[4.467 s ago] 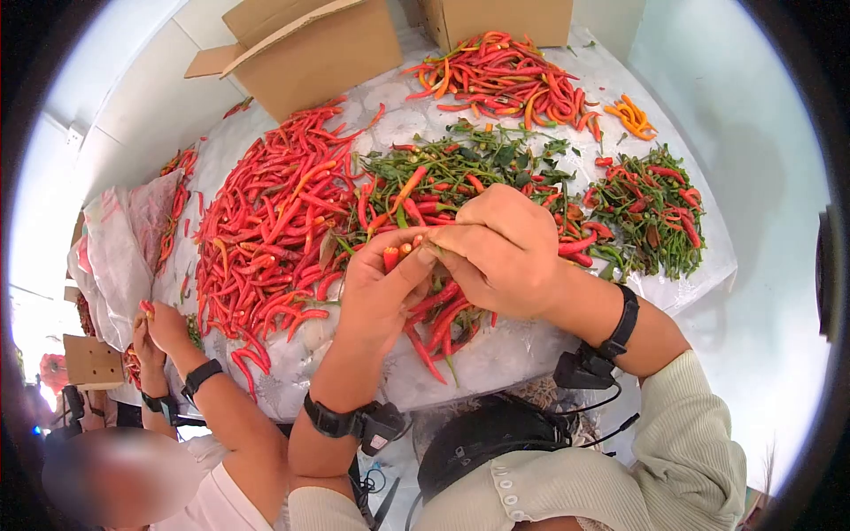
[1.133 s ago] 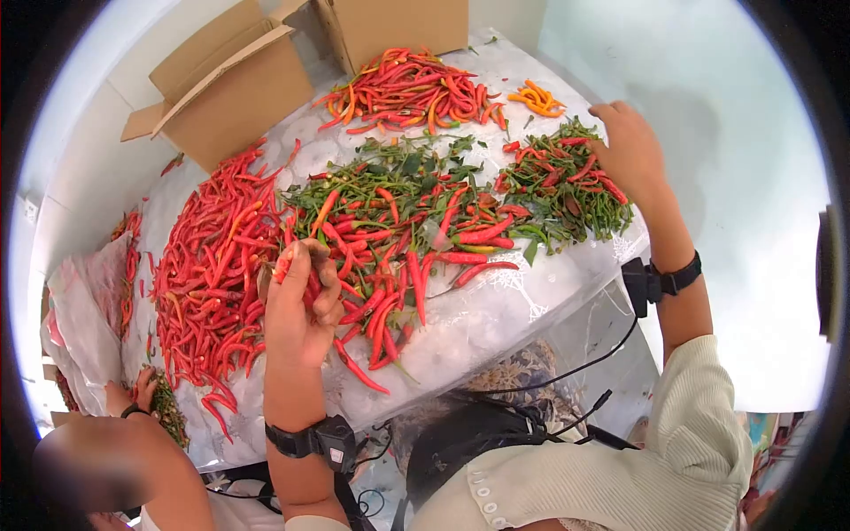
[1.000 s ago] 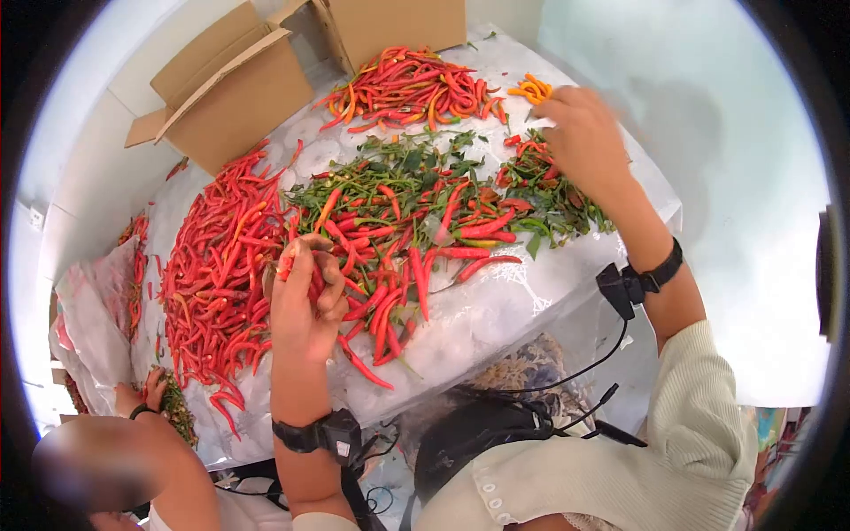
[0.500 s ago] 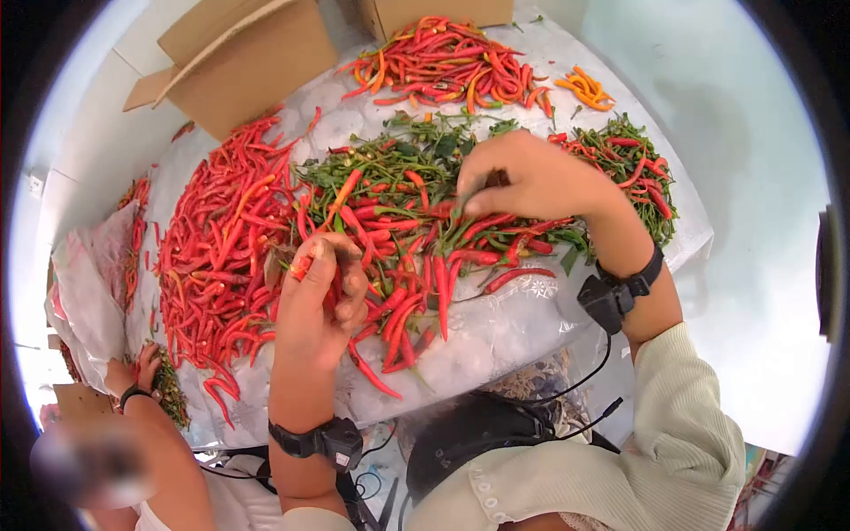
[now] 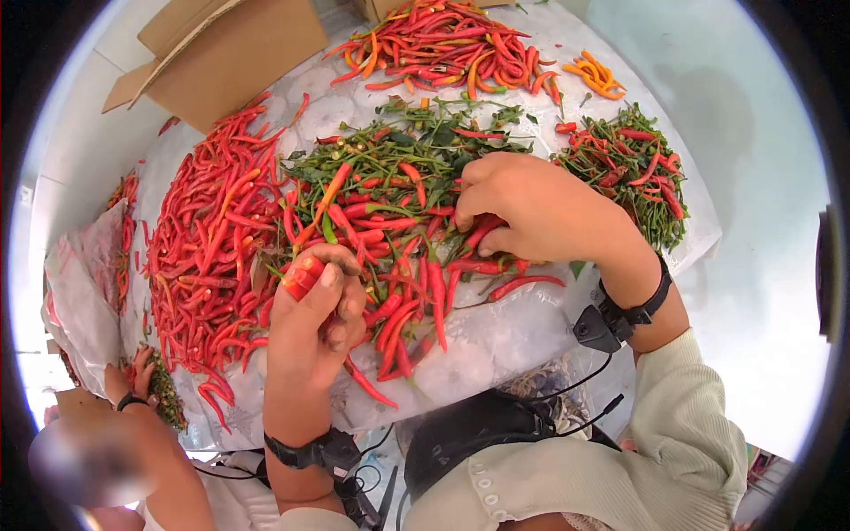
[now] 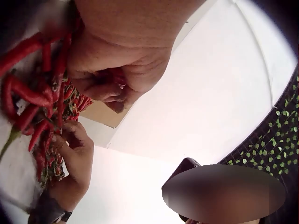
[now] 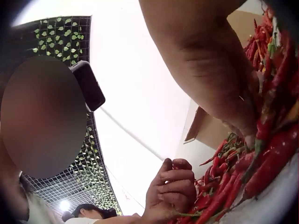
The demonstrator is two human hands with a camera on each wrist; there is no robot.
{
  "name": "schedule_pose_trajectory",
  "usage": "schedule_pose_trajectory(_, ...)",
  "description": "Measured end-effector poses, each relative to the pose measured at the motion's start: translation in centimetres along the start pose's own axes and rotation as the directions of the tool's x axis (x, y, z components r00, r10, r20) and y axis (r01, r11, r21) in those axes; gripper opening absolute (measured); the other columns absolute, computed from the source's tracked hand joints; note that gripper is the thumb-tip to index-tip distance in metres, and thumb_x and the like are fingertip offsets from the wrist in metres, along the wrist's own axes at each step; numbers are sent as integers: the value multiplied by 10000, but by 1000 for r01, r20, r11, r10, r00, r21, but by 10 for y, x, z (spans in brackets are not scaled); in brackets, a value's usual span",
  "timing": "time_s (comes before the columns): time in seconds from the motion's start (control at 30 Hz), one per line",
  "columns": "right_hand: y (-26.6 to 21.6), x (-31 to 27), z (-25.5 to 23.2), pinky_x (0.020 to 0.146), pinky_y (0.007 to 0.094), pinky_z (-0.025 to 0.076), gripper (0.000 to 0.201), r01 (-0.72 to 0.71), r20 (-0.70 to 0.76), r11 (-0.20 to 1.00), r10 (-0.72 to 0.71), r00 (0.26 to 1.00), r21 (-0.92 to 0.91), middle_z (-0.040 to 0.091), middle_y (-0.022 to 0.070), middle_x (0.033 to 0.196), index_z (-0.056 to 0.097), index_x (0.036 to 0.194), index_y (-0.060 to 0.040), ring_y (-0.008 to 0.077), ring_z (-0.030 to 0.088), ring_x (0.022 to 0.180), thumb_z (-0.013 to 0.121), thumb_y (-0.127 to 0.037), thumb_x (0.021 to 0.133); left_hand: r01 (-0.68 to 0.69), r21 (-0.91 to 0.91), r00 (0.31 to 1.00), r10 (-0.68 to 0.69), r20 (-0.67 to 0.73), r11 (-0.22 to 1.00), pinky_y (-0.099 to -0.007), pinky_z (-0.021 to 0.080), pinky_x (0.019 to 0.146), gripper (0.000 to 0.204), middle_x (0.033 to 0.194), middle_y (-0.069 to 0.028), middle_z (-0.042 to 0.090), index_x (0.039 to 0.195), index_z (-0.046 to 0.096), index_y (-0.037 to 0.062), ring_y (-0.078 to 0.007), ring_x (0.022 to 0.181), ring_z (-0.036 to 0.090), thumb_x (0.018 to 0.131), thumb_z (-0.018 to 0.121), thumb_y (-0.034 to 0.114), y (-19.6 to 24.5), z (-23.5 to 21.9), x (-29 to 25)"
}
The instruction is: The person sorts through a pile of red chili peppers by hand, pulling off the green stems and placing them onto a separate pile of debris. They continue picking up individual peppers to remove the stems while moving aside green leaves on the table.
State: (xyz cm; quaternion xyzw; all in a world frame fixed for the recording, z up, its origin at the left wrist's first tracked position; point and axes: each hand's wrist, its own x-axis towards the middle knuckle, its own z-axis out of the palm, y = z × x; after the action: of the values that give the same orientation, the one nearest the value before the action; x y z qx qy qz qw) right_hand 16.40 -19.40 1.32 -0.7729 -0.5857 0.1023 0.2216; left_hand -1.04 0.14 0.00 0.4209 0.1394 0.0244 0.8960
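Note:
My left hand [image 5: 312,319] is raised over the table's near side. Its fingers curl round a few red chili peppers [image 5: 302,276], whose stemless ends show above the thumb. My right hand [image 5: 544,211] reaches down into a mixed pile of red chilies and green stalks [image 5: 376,181]. Its fingers and thumb are bent round a red chili pepper [image 5: 483,232] in that pile; the fingertips are partly hidden. In the right wrist view, the fingertips of the right hand [image 7: 219,88] are right at the chilies [image 7: 275,161].
A large heap of red chilies [image 5: 208,257] lies at left, another pile [image 5: 443,44] at the back. Orange chilies [image 5: 595,74] and a pile of green stalks with red bits [image 5: 642,173] lie at right. A cardboard box [image 5: 239,66] stands behind. Another person's hand [image 5: 133,376] is at lower left.
My right hand has come back from the stalk pile and orange chilies at right to the middle pile and lowered into it. The left hand still holds its chilies, now tilted to show their ends.

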Motion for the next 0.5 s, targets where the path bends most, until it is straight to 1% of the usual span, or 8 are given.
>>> schedule_pose_trajectory(0.03, 0, 0, 1, 729, 390, 453, 153, 11, 5, 1000, -11, 1000, -26, 569, 102, 772, 646, 783, -50, 292, 568, 829, 684, -84, 639, -2, 7, 1000, 2, 5, 1000, -170, 290, 381, 148, 673, -49, 513, 982, 512, 27, -47, 455, 373, 909, 519, 156, 0, 0, 0)
schedule_pose_trajectory(0.13, 0, 3, -1, 719, 388, 459, 148, 13, 5, 999, -13, 1000, 47, 587, 116, 799, 639, 798, -40, 302, 576, 803, 675, -99, 667, 1, 19, 1000, -1, 18, 1000, -171, 291, 388, 140, 680, -45, 509, 981, 515, 31, -44, 466, 378, 910, 516, 151, 0, 0, 1)
schedule_pose_trajectory(0.23, -8, 5, -8, 679, 297, 472, 152, -11, -151, 978, 44, 988, 210, 590, 60, 885, 613, 893, -37, 194, 580, 762, 657, -88, 756, 51, 29, 999, -51, 18, 998, -182, 307, 397, 120, 706, -43, 516, 977, 525, 52, -52, 479, 393, 915, 509, 154, 2, -1, 0)
schedule_pose_trajectory(0.27, -10, 7, -7, 667, 286, 468, 155, -8, -228, 940, 91, 969, 342, 589, 56, 849, 600, 905, -25, 172, 576, 740, 647, -90, 773, 49, 30, 999, -49, 2, 998, -186, 318, 401, 119, 710, -41, 518, 976, 527, 57, -56, 485, 405, 915, 509, 157, 2, 0, 0)
schedule_pose_trajectory(0.33, -17, 10, 2, 645, 264, 459, 164, 38, -353, 811, 211, 911, 584, 586, 46, 777, 575, 929, -1, 128, 567, 697, 627, -96, 807, 47, 37, 998, -46, -30, 998, -195, 339, 410, 115, 716, -36, 524, 974, 531, 67, -65, 496, 429, 916, 510, 164, 1, 2, -1)
schedule_pose_trajectory(0.37, -19, 13, 4, 639, 226, 445, 152, 113, -361, 732, 190, 913, 672, 567, 5, 774, 559, 945, -1, 64, 529, 703, 607, -105, 845, 47, 16, 999, -48, 11, 999, -202, 379, 434, 124, 774, -39, 556, 989, 532, 77, -91, 560, 512, 918, 509, 175, 1, -3, 0)
schedule_pose_trajectory(0.47, -34, 20, 4, 653, 232, 452, 143, 42, -165, 471, 223, 961, 881, 586, 11, 807, 567, 921, -19, 67, 545, 721, 622, -125, 842, 13, 48, 998, -10, -60, 999, -215, 436, 463, 135, 846, -46, 584, 1010, 531, 81, -121, 664, 586, 917, 509, 177, 0, 3, 0)
schedule_pose_trajectory(0.5, -40, 21, 5, 663, 233, 454, 145, -10, -96, 400, 242, 965, 916, 595, 15, 825, 570, 913, -23, 63, 553, 738, 629, -134, 840, 11, 66, 999, -9, -31, 998, -236, 483, 496, 157, 908, -61, 597, 1031, 529, 81, -149, 741, 615, 921, 504, 190, 2, 2, 0)
